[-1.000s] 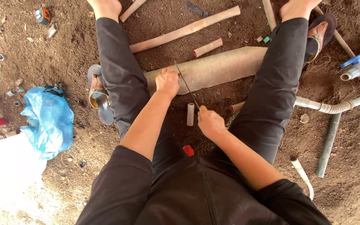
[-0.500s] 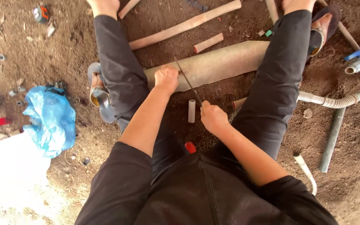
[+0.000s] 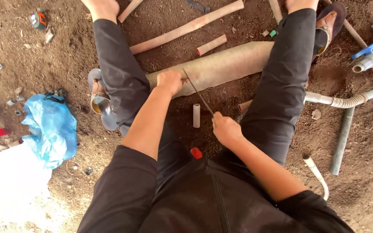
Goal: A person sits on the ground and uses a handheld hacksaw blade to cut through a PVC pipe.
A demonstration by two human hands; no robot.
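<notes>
I sit on bare earth with my legs spread. A wide, dusty tan pipe (image 3: 227,64) lies across the ground between my knees. My left hand (image 3: 169,81) presses down on its near end. My right hand (image 3: 225,128) grips the handle end of a thin saw blade (image 3: 197,91), which slants up to the pipe just right of my left hand and rests on it. A short white pipe piece (image 3: 196,115) lies on the soil between my hands.
Thinner tan pipes (image 3: 186,28) and a stub (image 3: 211,45) lie beyond. Grey pipes and fittings (image 3: 346,103) with a blue valve handle (image 3: 365,50) lie at right. A blue plastic bag (image 3: 50,129) and a white sheet (image 3: 9,181) are at left. A red cap (image 3: 196,152) sits near my lap.
My right hand has slid along the cut line with the saw blade, and the blade reaches farther over the pipe. My left hand has stayed on the pipe.
</notes>
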